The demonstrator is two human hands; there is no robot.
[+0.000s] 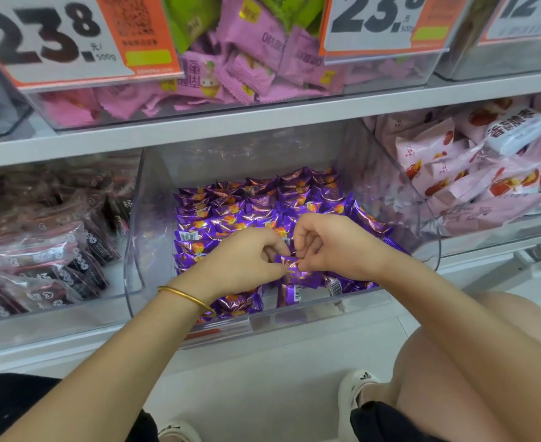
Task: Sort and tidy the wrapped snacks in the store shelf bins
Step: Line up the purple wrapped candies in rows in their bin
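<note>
**Left hand** (247, 263): fingers curled, thumb and fingertips pinching the left edge of one purple snack (291, 267). There is a thin gold bangle (186, 296) on the wrist.

**Right hand** (329, 247): curled the same way and pinching the same snack's right edge. The two hands are close together.

**Purple snack:** held just above the front packs of the middle bin (148, 224) on the lower shelf. It is a small pillow pack in shiny foil with an orange print. It probably feels slick and crackly.

**Step in hand, as I read it:** squaring this pack to go into the front row. It is best held by the edges with the print up, then slid in edge-on beside its neighbours rather than pressed onto them.

**Rows of purple packs** (247, 208): tidy at the back and looser at the front, where barcodes show.

**Bin:** clear hard plastic with curved sides.

**Left bin:** dark packets (49, 244) in clear film. The print is too blurred to read.

**Right bin:** pale pink packets (473, 173), soft and matte.

**Above:** lilac wrappers (250, 68) with zigzag ends, behind a price card (55, 39).
</note>
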